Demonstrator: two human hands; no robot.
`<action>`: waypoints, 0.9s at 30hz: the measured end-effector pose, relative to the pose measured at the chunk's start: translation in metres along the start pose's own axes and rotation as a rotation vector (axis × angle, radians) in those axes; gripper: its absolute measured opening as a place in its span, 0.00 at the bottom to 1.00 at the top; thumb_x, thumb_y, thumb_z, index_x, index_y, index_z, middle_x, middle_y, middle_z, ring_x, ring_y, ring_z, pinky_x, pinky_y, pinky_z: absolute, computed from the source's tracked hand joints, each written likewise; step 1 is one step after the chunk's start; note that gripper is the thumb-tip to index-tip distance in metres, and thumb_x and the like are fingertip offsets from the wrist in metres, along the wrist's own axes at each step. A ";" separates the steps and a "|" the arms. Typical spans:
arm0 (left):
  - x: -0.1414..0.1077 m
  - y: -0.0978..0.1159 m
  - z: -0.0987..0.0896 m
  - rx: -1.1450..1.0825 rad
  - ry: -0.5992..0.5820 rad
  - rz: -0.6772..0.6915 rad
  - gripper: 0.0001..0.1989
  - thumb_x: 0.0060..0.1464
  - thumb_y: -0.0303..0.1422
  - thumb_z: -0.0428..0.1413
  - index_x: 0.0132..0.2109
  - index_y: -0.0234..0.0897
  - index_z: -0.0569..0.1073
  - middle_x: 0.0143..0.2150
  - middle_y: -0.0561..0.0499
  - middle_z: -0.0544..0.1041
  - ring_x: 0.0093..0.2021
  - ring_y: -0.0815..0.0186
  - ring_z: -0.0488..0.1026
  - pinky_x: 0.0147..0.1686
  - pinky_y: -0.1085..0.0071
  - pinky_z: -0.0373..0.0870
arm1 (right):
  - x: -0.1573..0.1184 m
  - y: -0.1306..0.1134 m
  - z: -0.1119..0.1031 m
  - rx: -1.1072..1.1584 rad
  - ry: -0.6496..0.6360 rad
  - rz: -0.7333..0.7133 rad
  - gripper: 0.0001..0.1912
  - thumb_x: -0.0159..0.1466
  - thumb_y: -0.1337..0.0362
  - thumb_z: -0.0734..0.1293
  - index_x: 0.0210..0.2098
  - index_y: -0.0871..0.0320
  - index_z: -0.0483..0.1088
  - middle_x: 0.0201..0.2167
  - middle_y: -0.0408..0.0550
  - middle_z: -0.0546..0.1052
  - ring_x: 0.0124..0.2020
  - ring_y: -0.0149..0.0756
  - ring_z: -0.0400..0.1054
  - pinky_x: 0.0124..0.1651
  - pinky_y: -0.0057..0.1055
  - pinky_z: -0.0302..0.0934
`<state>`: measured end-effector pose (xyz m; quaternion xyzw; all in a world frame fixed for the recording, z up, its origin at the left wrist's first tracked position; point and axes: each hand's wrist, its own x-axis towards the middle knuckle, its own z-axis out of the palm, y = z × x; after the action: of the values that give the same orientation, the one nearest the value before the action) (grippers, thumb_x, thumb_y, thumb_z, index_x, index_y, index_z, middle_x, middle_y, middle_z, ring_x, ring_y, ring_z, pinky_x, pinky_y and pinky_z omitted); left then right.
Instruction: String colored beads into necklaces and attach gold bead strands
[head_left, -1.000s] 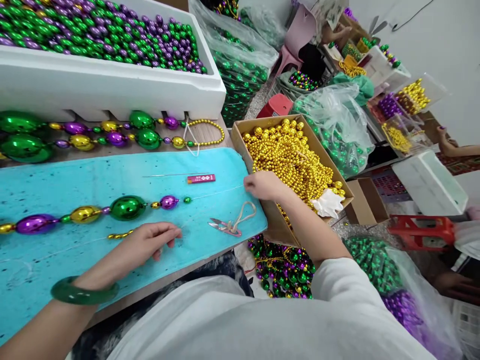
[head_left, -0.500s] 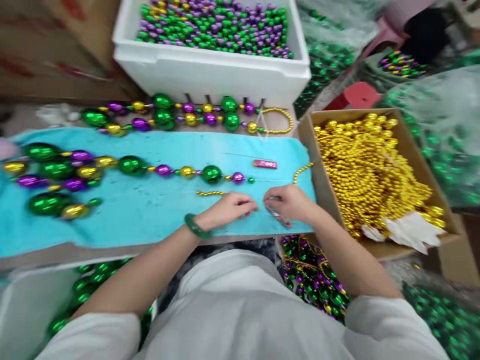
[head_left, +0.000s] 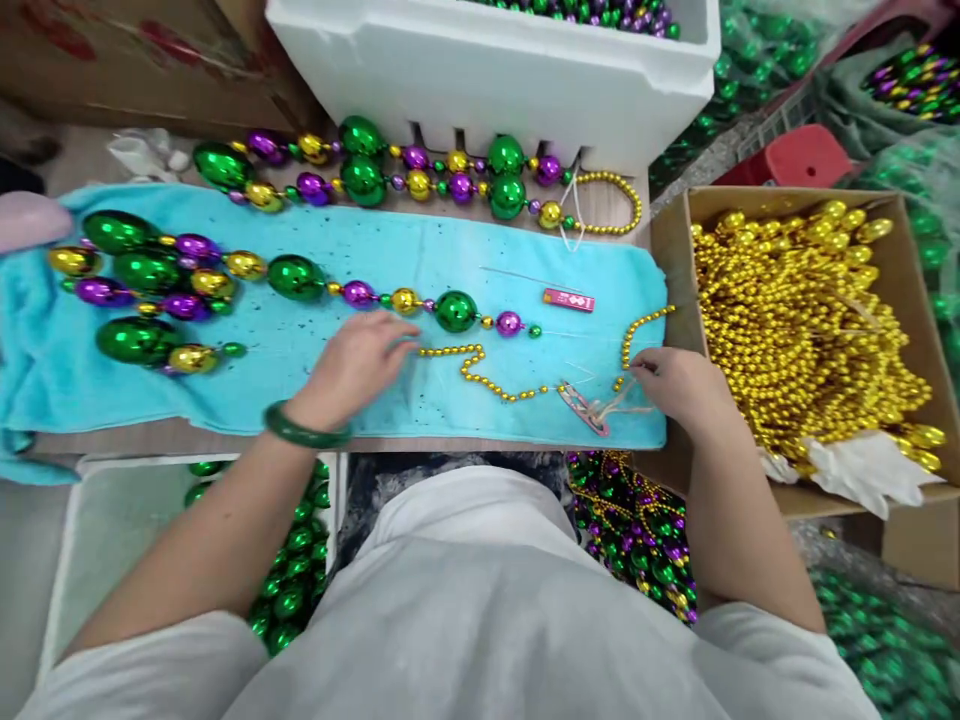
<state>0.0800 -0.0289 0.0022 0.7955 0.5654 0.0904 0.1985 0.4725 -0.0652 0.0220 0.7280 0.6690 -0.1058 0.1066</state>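
My left hand (head_left: pixel 356 365), with a green bangle (head_left: pixel 306 428) at the wrist, pinches the left end of a short gold bead string (head_left: pixel 491 384) on the blue towel (head_left: pixel 360 400). My right hand (head_left: pixel 686 390) is closed at the fingertips on a second gold bead string (head_left: pixel 626 345), near its lower end; this one runs up to the carton's edge. Between the hands lie a slim pink patterned tool (head_left: pixel 583 408) and some pale loose threads (head_left: pixel 619 402). Above them a strand of large green, purple and gold beads (head_left: pixel 455 311) stretches left, its thread trailing right.
A carton of gold beads (head_left: pixel 802 330) stands at the right. Behind the towel are a white foam box (head_left: pixel 495 80) and a finished-looking bead necklace (head_left: pixel 420 185). A small pink packet (head_left: pixel 568 300) lies on the towel. Bins of green beads (head_left: pixel 289 560) sit below the table edge.
My hands have moved apart, left hand leftward and right hand rightward. The short gold string now lies bent between them, and the pink tool lies uncovered. The view has shifted.
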 end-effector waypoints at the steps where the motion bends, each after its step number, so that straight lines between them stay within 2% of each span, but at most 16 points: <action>1: -0.004 -0.014 -0.003 0.055 -0.021 -0.027 0.13 0.59 0.33 0.52 0.46 0.33 0.77 0.47 0.42 0.77 0.50 0.52 0.71 0.54 0.54 0.66 | -0.003 -0.002 0.000 -0.028 0.047 -0.027 0.11 0.61 0.62 0.63 0.36 0.55 0.78 0.33 0.54 0.78 0.35 0.44 0.67 0.30 0.34 0.56; 3: -0.011 -0.036 -0.003 0.118 -0.059 -0.042 0.13 0.59 0.33 0.51 0.47 0.35 0.76 0.47 0.46 0.76 0.52 0.52 0.71 0.56 0.55 0.65 | -0.008 -0.011 0.000 -0.045 0.162 -0.100 0.12 0.62 0.66 0.61 0.38 0.57 0.77 0.39 0.56 0.77 0.41 0.48 0.66 0.35 0.37 0.59; 5: -0.017 -0.049 0.002 0.127 -0.083 -0.042 0.15 0.60 0.35 0.48 0.48 0.36 0.75 0.45 0.53 0.75 0.52 0.55 0.70 0.56 0.59 0.65 | -0.013 -0.024 0.003 0.000 0.201 -0.202 0.13 0.64 0.68 0.59 0.38 0.57 0.77 0.41 0.57 0.75 0.45 0.48 0.64 0.39 0.38 0.59; 7: -0.020 -0.053 0.007 0.127 -0.086 -0.049 0.17 0.60 0.37 0.46 0.49 0.36 0.74 0.44 0.56 0.73 0.52 0.57 0.69 0.56 0.63 0.64 | -0.016 -0.040 0.009 0.073 0.122 -0.322 0.14 0.66 0.68 0.58 0.38 0.57 0.76 0.41 0.55 0.75 0.45 0.46 0.64 0.40 0.36 0.59; 10: -0.019 -0.046 0.012 0.147 -0.076 -0.038 0.18 0.61 0.38 0.46 0.47 0.35 0.75 0.43 0.54 0.70 0.50 0.60 0.68 0.55 0.64 0.64 | -0.015 -0.058 0.024 0.103 -0.001 -0.415 0.13 0.66 0.68 0.59 0.40 0.57 0.75 0.41 0.54 0.74 0.45 0.45 0.64 0.37 0.35 0.58; 15: -0.005 -0.029 0.021 0.112 -0.058 0.023 0.13 0.59 0.37 0.51 0.41 0.35 0.77 0.40 0.46 0.72 0.47 0.57 0.69 0.52 0.60 0.66 | -0.006 -0.066 0.039 0.102 -0.017 -0.371 0.11 0.66 0.65 0.60 0.37 0.58 0.75 0.39 0.54 0.74 0.45 0.44 0.66 0.35 0.33 0.57; 19: 0.001 -0.025 0.021 0.014 -0.046 0.016 0.11 0.58 0.33 0.50 0.37 0.35 0.75 0.39 0.43 0.73 0.45 0.56 0.69 0.48 0.60 0.67 | -0.002 -0.063 0.041 0.218 -0.013 -0.327 0.10 0.65 0.66 0.60 0.35 0.57 0.73 0.38 0.51 0.75 0.36 0.39 0.67 0.32 0.31 0.55; 21: -0.002 -0.027 0.015 -0.084 -0.039 -0.034 0.10 0.58 0.33 0.48 0.37 0.36 0.73 0.38 0.45 0.74 0.42 0.58 0.70 0.45 0.63 0.67 | -0.002 -0.058 0.039 0.348 -0.010 -0.290 0.09 0.64 0.65 0.60 0.35 0.57 0.72 0.35 0.48 0.76 0.30 0.35 0.66 0.31 0.31 0.55; 23: -0.010 -0.030 0.004 -0.167 -0.055 -0.128 0.09 0.58 0.35 0.48 0.38 0.38 0.72 0.35 0.49 0.75 0.37 0.61 0.71 0.40 0.66 0.67 | -0.003 -0.050 0.035 0.496 -0.004 -0.221 0.08 0.62 0.63 0.62 0.33 0.57 0.71 0.26 0.44 0.74 0.25 0.32 0.63 0.30 0.30 0.54; 25: -0.021 -0.036 -0.009 -0.183 -0.087 -0.219 0.09 0.57 0.37 0.49 0.38 0.40 0.71 0.31 0.52 0.74 0.32 0.63 0.70 0.35 0.67 0.65 | -0.004 -0.042 0.029 0.610 0.012 -0.148 0.07 0.60 0.61 0.62 0.30 0.57 0.70 0.19 0.41 0.68 0.21 0.30 0.59 0.27 0.29 0.53; 27: -0.031 -0.042 -0.020 -0.152 -0.118 -0.259 0.09 0.56 0.39 0.49 0.37 0.40 0.71 0.29 0.53 0.74 0.29 0.63 0.69 0.33 0.67 0.63 | -0.005 -0.035 0.024 0.677 0.037 -0.111 0.08 0.58 0.60 0.63 0.28 0.58 0.69 0.16 0.39 0.64 0.19 0.29 0.56 0.26 0.28 0.51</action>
<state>0.0259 -0.0417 0.0054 0.7026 0.6419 0.0597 0.3013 0.4365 -0.0737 0.0002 0.6862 0.6364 -0.3143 -0.1590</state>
